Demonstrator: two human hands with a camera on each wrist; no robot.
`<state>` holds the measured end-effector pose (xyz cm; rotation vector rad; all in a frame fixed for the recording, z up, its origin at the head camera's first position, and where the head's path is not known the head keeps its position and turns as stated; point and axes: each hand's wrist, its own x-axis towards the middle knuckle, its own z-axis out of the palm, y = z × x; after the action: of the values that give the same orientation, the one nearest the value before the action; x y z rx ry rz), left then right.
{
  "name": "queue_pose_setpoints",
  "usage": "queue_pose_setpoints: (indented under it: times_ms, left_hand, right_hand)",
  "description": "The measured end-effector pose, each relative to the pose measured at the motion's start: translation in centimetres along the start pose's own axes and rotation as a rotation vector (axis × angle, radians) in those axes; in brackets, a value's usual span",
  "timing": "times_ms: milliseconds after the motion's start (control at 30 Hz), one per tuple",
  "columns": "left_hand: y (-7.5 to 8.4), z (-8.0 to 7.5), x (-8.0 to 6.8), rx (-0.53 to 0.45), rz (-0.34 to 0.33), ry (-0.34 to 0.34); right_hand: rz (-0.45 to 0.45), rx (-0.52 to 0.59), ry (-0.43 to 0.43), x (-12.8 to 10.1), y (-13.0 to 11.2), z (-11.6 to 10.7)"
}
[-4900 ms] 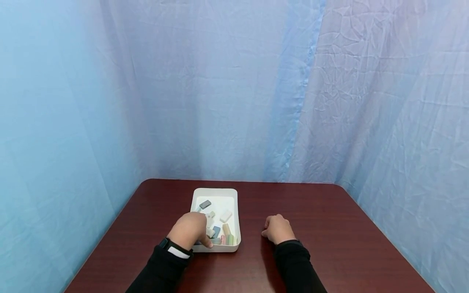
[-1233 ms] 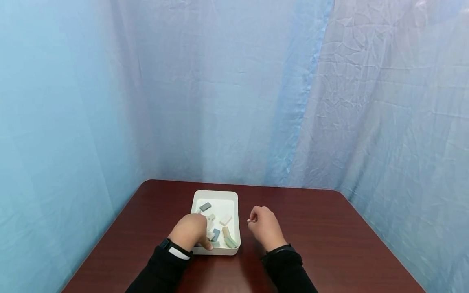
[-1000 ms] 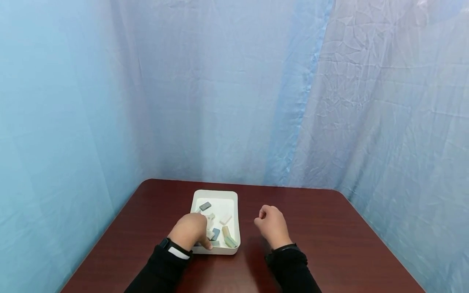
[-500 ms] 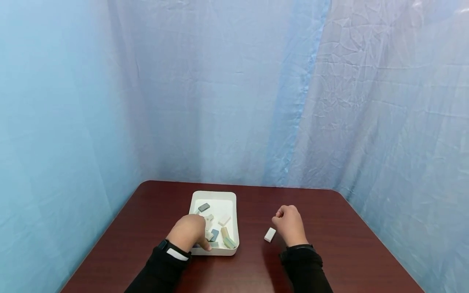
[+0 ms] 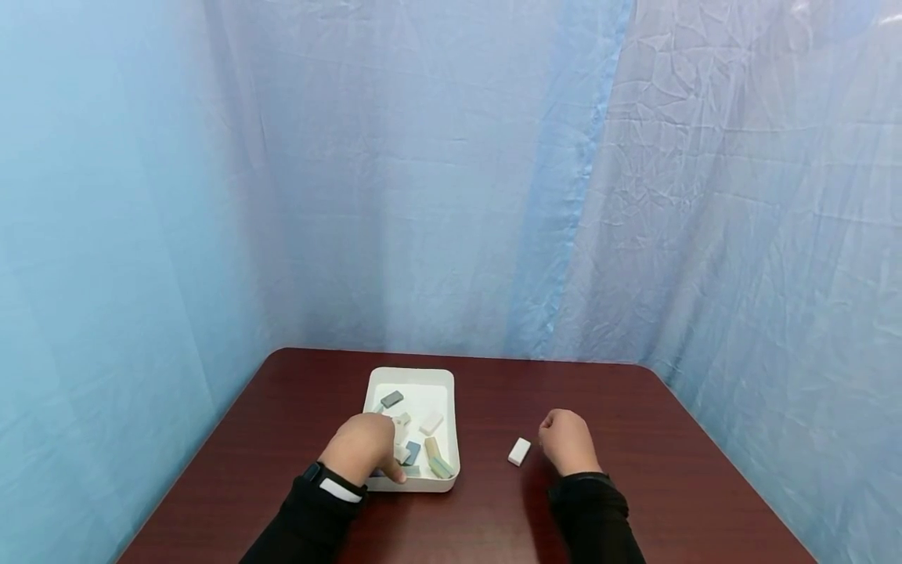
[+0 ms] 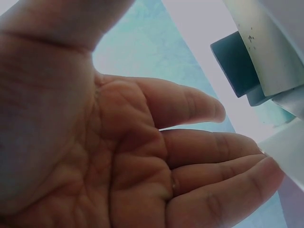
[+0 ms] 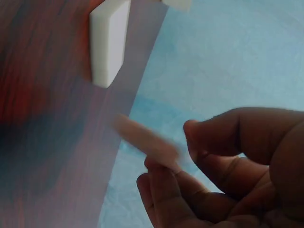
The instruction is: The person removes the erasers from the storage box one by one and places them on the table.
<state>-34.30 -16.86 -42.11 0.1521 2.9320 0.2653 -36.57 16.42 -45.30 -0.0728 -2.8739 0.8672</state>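
My left hand (image 5: pixel 361 445) reaches over the near left corner of a white tray (image 5: pixel 420 485). In the left wrist view its fingers (image 6: pixel 209 147) are extended, with nothing in the palm. My right hand (image 5: pixel 567 441) is low over the table, right of a white eraser-like block (image 5: pixel 519 452). In the right wrist view the fingers curl beside a blurred pinkish block (image 7: pixel 147 140), whose near end meets the fingertips. The head view hides that block behind the hand.
Several pastel and grey blocks lie loose in the tray, including a grey one (image 5: pixel 392 399), a white one (image 5: pixel 431 424) and a green one (image 5: pixel 441 468). The dark red table (image 5: pixel 662 470) backs onto blue curtains (image 5: pixel 451 196).
My right hand has moved right from beside the tray, then lowered and turned. The white block has come into sight on the table. Pink has gone from the tray; the left hand stays put.
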Motion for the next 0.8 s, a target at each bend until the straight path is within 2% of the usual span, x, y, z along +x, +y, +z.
queue_pose_setpoints:
  times_ms: [267, 500, 633, 800]
  left_hand:
    - [0.0, -0.2, -0.2, 0.009, 0.005, -0.009]
    - [0.0, -0.2, -0.2, 0.011, -0.002, 0.001]
    - [0.1, -0.1, -0.2, 0.012, -0.007, -0.002]
    - [0.2, 0.0, 0.0, 0.025, -0.016, 0.002]
  right_hand:
    - [0.038, -0.102, -0.056, 0.1, 1.6, 0.7]
    - [0.044, -0.151, -0.064, 0.2, 1.9, 1.3]
    - [0.022, -0.172, -0.054, 0.1, 1.8, 1.7]
    - [-0.034, -0.144, -0.048, -0.2, 1.9, 2.2]
